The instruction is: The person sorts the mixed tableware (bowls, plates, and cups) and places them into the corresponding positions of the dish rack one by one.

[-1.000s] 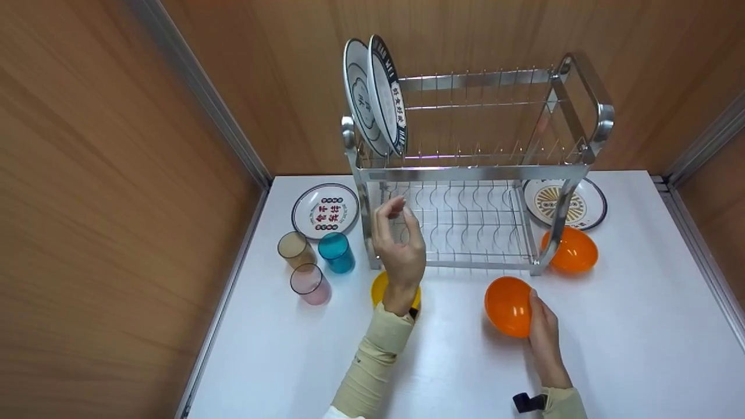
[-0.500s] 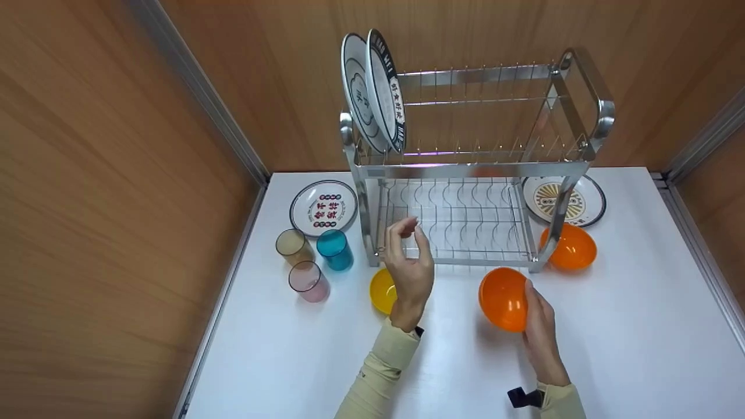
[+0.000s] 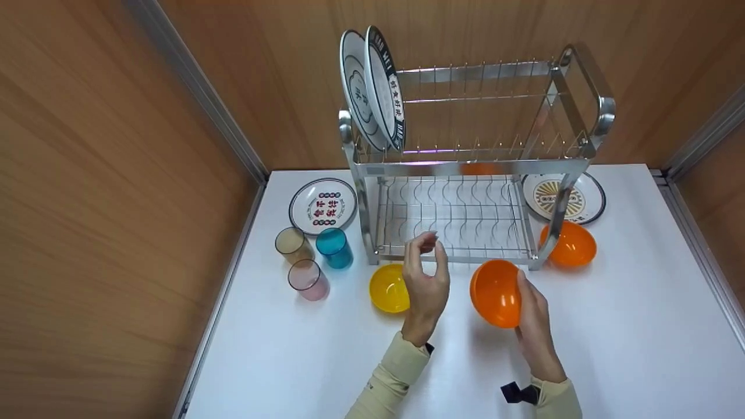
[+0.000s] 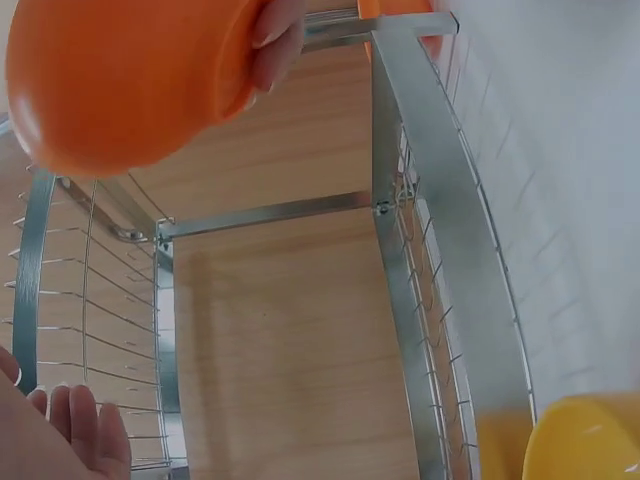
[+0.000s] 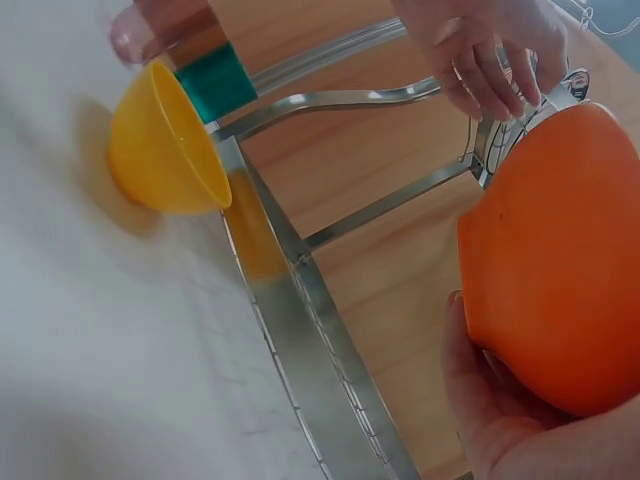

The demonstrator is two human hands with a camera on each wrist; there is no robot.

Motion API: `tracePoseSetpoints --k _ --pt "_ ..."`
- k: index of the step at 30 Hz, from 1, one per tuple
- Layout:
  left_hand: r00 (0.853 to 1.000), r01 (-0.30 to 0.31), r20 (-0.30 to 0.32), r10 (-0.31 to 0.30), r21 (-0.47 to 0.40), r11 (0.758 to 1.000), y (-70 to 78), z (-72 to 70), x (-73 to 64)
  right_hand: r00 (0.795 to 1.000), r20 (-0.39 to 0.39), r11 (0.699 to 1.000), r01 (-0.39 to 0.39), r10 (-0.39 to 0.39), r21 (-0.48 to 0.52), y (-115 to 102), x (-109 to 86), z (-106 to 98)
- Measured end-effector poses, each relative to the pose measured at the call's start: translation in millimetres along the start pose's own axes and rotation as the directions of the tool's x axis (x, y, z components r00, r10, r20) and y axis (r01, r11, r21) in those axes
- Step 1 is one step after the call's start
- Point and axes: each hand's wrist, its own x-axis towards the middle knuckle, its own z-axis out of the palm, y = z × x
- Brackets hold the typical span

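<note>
My right hand (image 3: pixel 536 326) grips an orange bowl (image 3: pixel 493 294) by its right side, tilted and raised over the white table. The right wrist view shows the bowl (image 5: pixel 565 260) large, with the thumb and palm against its foot. My left hand (image 3: pixel 428 291) holds nothing; its fingers curl loosely, thumb apart, between the yellow bowl (image 3: pixel 387 289) and the orange one. That hand overlaps the yellow bowl's right edge in the head view. Just beyond both hands stands a two-tier metal dish rack (image 3: pixel 442 169). Two plates (image 3: pixel 384 87) lean upright at the left of its upper tier.
Left of the rack are a white plate (image 3: pixel 314 195) with red characters and three cups: amber (image 3: pixel 295 247), teal (image 3: pixel 334 249) and pink (image 3: pixel 309 281). At right lie a patterned plate (image 3: pixel 591 195) and another orange bowl (image 3: pixel 573 246). Wooden walls (image 3: pixel 489 29) enclose the table.
My left hand has moved right and nearer to me, uncovering most of the yellow bowl. My right hand has carried the orange bowl slightly left and toward the rack.
</note>
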Motion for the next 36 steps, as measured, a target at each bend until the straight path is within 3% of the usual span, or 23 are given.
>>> tracePoseSetpoints --k 6,11,18,21,27,36 --pt "0.993 0.081 0.087 -0.077 -0.04 0.996 -2.5 6.3 -13.2 1.0 -0.006 1.0 0.016 -0.016 0.023 -3.3 0.9 9.0" --pt "0.969 0.184 0.181 -0.168 -0.074 0.98 -0.4 9.6 -26.0 1.0 -0.006 1.0 0.016 -0.016 0.01 -2.7 1.5 14.6" --pt "0.941 0.241 0.27 -0.206 -0.105 0.965 0.7 14.8 -35.5 1.0 0.004 1.0 0.004 -0.004 -0.01 -4.4 2.7 19.0" --pt "0.921 0.28 0.311 -0.236 -0.105 0.954 1.8 16.0 -37.4 1.0 0.004 1.0 0.023 -0.023 0.003 -4.1 4.1 21.8" --pt "0.861 0.386 0.411 -0.298 -0.15 0.91 7.9 16.1 -45.0 0.994 0.01 0.994 0.111 -0.111 0.021 0.7 6.8 28.5" --pt "0.825 0.446 0.453 -0.337 -0.155 0.882 12.1 17.8 -53.6 0.974 -0.079 0.977 0.213 -0.213 -0.007 4.6 10.0 34.7"
